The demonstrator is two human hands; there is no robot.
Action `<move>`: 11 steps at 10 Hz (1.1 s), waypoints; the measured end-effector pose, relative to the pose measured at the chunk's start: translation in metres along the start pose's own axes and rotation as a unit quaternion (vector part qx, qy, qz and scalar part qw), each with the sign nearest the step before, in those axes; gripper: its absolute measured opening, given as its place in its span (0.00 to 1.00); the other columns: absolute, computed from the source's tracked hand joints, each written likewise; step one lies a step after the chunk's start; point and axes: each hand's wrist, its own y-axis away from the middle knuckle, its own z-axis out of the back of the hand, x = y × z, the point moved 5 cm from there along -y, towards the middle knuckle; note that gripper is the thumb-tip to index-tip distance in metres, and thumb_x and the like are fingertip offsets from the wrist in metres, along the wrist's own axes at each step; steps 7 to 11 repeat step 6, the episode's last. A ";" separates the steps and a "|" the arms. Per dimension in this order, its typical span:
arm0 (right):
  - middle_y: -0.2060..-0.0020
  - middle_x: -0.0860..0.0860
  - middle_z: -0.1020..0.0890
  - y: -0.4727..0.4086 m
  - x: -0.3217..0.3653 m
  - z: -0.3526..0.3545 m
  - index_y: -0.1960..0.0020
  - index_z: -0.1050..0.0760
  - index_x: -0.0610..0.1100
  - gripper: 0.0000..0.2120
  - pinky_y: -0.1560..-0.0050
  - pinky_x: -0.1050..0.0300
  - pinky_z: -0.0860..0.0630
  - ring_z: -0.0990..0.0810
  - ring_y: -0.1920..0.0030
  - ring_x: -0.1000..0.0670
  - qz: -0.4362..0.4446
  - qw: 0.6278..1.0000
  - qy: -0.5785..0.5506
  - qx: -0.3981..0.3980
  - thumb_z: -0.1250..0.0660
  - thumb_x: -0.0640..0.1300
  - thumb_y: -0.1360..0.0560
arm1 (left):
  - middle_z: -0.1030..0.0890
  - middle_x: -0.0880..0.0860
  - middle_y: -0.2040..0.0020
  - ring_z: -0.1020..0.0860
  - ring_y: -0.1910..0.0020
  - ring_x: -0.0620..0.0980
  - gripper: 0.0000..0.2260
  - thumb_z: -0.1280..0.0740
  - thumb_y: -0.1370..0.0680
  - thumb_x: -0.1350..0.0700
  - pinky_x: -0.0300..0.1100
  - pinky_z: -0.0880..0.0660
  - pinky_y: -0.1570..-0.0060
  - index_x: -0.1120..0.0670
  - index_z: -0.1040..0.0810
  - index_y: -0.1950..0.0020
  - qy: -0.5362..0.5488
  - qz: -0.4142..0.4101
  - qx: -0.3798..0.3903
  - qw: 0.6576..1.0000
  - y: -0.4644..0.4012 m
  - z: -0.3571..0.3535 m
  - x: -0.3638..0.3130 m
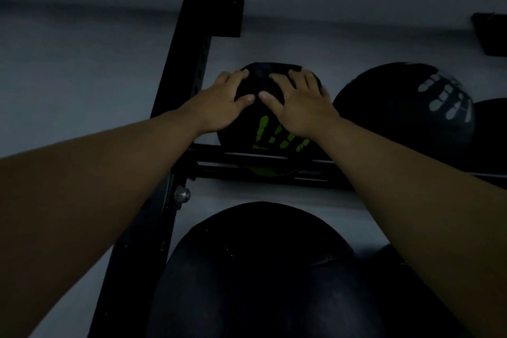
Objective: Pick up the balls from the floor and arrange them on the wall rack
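On the rack, upper rail: a black ball with green handprint (270, 129) sits on the horizontal rails of the wall rack (192, 90), hard against the pale wall (82, 63), just right of the rack's black perforated upright.
Left hand: the left hand (222, 103) lies flat on the upper left of that ball, fingers spread and curved over its surface, thumb reaching toward the middle; it presses on the ball and does not close around it.
Right hand: the right hand (299, 103) rests on the upper right of the same ball, fingers splayed wide, thumb pointing inward and almost meeting the left thumb (the two thumb tips are just apart).
Arms: both forearms are bare and stretch up from the bottom corners of the view.
Neighbouring ball: a black ball with white handprint (403, 110) stands on the same rails just beside the green one, on its right; whether the two touch cannot be told, as the right hand covers the gap.
Far right: the edge of a third dark ball (491, 129) shows behind the white-printed one.
Lower level: a large black ball (260, 269) fills the bottom centre, below the rails.
Hardware: a silver bolt (182, 196) sits on the upright under the left forearm.
Light: dim, so surface details on the dark balls are hard to make out.
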 end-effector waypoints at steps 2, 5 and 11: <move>0.13 0.45 0.56 0.008 0.004 0.003 0.14 0.58 0.55 0.35 0.16 0.36 0.55 0.60 0.14 0.43 0.009 0.999 0.037 0.023 0.55 0.66 0.15 | 0.44 0.55 0.15 0.35 0.21 0.59 0.31 0.43 0.15 0.41 0.43 0.36 0.32 0.47 0.50 0.14 -0.030 0.019 0.009 0.999 0.005 0.004 -0.006; 0.14 0.42 0.51 0.032 0.000 0.039 0.13 0.57 0.54 0.37 0.19 0.38 0.42 0.48 0.15 0.39 0.026 0.987 0.126 0.093 0.43 0.60 0.15 | 0.40 0.60 0.18 0.29 0.27 0.62 0.32 0.37 0.16 0.44 0.49 0.28 0.34 0.51 0.45 0.16 -0.139 0.010 0.079 0.987 0.019 0.017 -0.038; 0.16 0.41 0.43 0.054 -0.013 0.068 0.14 0.52 0.52 0.35 0.21 0.38 0.39 0.40 0.19 0.37 0.022 0.979 0.183 0.089 0.43 0.58 0.16 | 0.34 0.58 0.20 0.30 0.26 0.61 0.28 0.38 0.16 0.44 0.52 0.30 0.29 0.49 0.39 0.17 -0.171 0.002 0.086 0.981 0.036 0.030 -0.059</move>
